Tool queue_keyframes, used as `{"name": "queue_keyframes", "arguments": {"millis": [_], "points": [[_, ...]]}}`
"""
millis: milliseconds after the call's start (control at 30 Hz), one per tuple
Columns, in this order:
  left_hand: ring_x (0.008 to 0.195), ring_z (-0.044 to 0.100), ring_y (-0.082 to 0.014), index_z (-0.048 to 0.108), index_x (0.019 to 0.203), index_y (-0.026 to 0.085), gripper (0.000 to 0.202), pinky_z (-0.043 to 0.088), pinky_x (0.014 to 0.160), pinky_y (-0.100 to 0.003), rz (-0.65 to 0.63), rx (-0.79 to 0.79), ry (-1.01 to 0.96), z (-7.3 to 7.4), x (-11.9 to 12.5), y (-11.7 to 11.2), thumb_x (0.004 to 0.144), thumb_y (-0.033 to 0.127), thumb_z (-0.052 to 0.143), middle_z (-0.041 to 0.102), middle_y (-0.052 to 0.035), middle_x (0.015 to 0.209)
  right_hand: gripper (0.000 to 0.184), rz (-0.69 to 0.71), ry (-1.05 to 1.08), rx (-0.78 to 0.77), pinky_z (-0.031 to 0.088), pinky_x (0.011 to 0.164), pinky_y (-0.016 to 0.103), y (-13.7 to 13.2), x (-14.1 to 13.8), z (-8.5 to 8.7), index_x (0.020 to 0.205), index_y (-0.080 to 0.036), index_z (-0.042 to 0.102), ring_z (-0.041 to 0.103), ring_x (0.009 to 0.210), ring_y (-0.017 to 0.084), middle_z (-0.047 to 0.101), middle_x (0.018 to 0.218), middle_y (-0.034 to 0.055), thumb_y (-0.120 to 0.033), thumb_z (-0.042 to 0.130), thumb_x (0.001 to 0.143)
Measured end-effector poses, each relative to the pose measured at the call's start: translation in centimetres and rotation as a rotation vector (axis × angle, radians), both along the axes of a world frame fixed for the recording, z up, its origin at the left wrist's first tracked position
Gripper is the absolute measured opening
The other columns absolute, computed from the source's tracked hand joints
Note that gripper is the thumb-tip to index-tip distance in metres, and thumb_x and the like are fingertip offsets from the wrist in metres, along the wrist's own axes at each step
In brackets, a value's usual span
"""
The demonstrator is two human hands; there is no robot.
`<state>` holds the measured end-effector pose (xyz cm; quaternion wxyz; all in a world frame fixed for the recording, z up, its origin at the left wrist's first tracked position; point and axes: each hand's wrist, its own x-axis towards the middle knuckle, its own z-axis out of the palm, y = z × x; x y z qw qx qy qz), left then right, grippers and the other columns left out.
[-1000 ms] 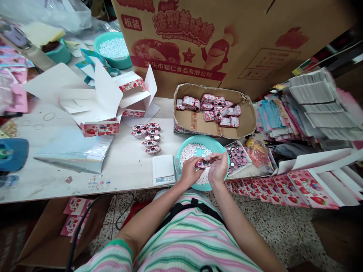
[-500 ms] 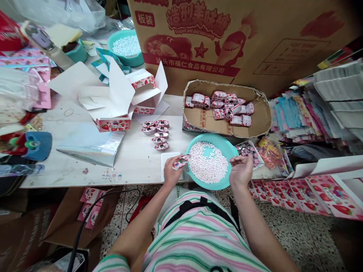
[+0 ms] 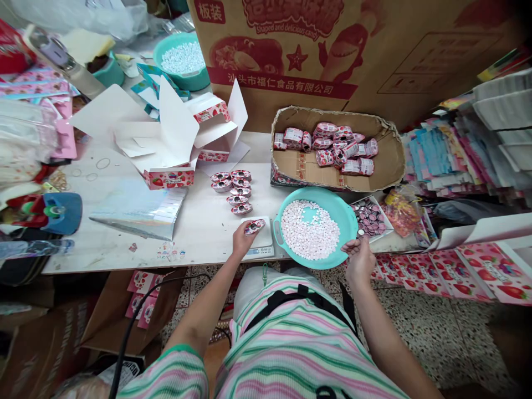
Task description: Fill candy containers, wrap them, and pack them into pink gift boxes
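Since the earlier frame the person's right hand [image 3: 359, 264] has drawn back from above the candies to the near rim of a round teal plastic basin [image 3: 316, 192], and the left hand [image 3: 242, 242] has shifted slightly farther left of it. The left hand is closed in a light pinch, grasping a small oblong pink-and-white candy packet [image 3: 255, 226] with a dark oval window. The packet lies just left of the basin, its long axis slanting from lower left to upper right, above a white digital kitchen scale [image 3: 266, 237]; whether it touches the scale's platform I cannot tell. The left hand is far nearer to it, while the right hand sits across the basin, open, with its fingers loosely curled and gripping nothing visible. Inside the basin lies a heap of small white-and-pink candies [image 3: 310, 230]. Directly beyond the basin stands a shallow brown cardboard tray [image 3: 393, 160] of pink strawberry-printed packets [image 3: 336, 147], and farther left of the basin, past the scale, sits a double row of small round-bellied pink-rimmed candy trays [image 3: 230, 191].
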<state>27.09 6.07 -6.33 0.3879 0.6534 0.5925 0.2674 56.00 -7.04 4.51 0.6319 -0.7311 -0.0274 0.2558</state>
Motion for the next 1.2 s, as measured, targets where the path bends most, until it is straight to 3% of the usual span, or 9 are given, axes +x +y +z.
{"name": "queue_keyframes", "arguments": {"millis": [133, 300, 467, 667, 967, 1100, 1200], "points": [[0.103, 0.059, -0.0215, 0.057, 0.109, 0.020, 0.037, 0.046, 0.093, -0.036, -0.069, 0.013, 0.058, -0.9, 0.2, -0.1, 0.073, 0.022, 0.065, 0.063, -0.0073, 0.109, 0.042, -0.036, -0.006, -0.001, 0.046, 0.054, 0.024, -0.7, -0.2, 0.2, 0.061, -0.017, 0.055, 0.054, 0.051, 0.010, 0.056, 0.056, -0.0020, -0.056, 0.055, 0.075], [0.119, 0.047, -0.0257, 0.040, 0.128, 0.019, 0.071, 0.038, 0.102, -0.041, -0.087, 0.123, 0.098, 0.2, -1.5, -1.2, 0.066, 0.030, 0.073, 0.052, -0.0117, 0.125, 0.043, -0.077, 0.021, -0.021, 0.046, 0.053, 0.023, -2.1, -0.6, 0.2, 0.062, -0.016, 0.056, 0.054, 0.050, 0.010, 0.056, 0.054, -0.0019, -0.057, 0.054, 0.075], [0.116, 0.048, -0.0269, 0.033, 0.132, 0.019, 0.073, 0.037, 0.101, -0.044, 0.069, 0.134, 0.183, 1.1, -5.6, -5.5, 0.072, 0.042, 0.067, 0.053, -0.0119, 0.120, 0.042, -0.115, 0.026, 0.008, 0.046, 0.053, 0.024, -3.6, -0.9, -0.2, 0.061, -0.016, 0.057, 0.054, 0.051, 0.010, 0.056, 0.054, -0.0018, -0.056, 0.055, 0.075], [0.109, 0.052, -0.0270, 0.037, 0.128, 0.020, 0.058, 0.041, 0.095, -0.046, 0.121, 0.036, 0.249, -0.2, -8.2, -10.4, 0.079, 0.042, 0.057, 0.058, -0.0104, 0.111, 0.039, -0.129, 0.051, 0.058, 0.045, 0.052, 0.024, -5.2, -1.8, -0.9, 0.062, -0.017, 0.056, 0.053, 0.051, 0.010, 0.057, 0.054, -0.0024, -0.054, 0.053, 0.076], [0.104, 0.055, -0.0260, 0.041, 0.124, 0.020, 0.050, 0.041, 0.094, -0.044, 0.244, 0.051, 0.215, 0.8, -7.3, -12.1, 0.080, 0.042, 0.053, 0.060, -0.0091, 0.104, 0.043, -0.070, 0.052, 0.109, 0.047, 0.053, 0.025, -5.6, 0.3, -0.4, 0.061, -0.017, 0.056, 0.053, 0.050, 0.011, 0.056, 0.054, -0.0024, -0.057, 0.056, 0.074], [0.102, 0.055, -0.0257, 0.044, 0.122, 0.018, 0.049, 0.041, 0.094, -0.044, 0.328, 0.044, 0.223, 1.7, -6.1, -14.4, 0.081, 0.044, 0.052, 0.062, -0.0094, 0.101, 0.042, 0.003, 0.057, 0.110, 0.047, 0.055, 0.025, -6.4, 2.6, -0.3, 0.062, -0.016, 0.056, 0.055, 0.050, 0.011, 0.057, 0.053, -0.0024, -0.056, 0.055, 0.074], [0.100, 0.056, -0.0249, 0.046, 0.119, 0.019, 0.046, 0.041, 0.093, -0.043, 0.305, 0.022, 0.229, 2.5, -5.2, -16.8, 0.081, 0.044, 0.052, 0.062, -0.0088, 0.101, 0.043, 0.089, 0.028, 0.052, 0.046, 0.056, 0.026, -7.3, 4.1, -1.4, 0.063, -0.016, 0.057, 0.054, 0.050, 0.012, 0.057, 0.052, -0.0020, -0.057, 0.053, 0.074]]}}
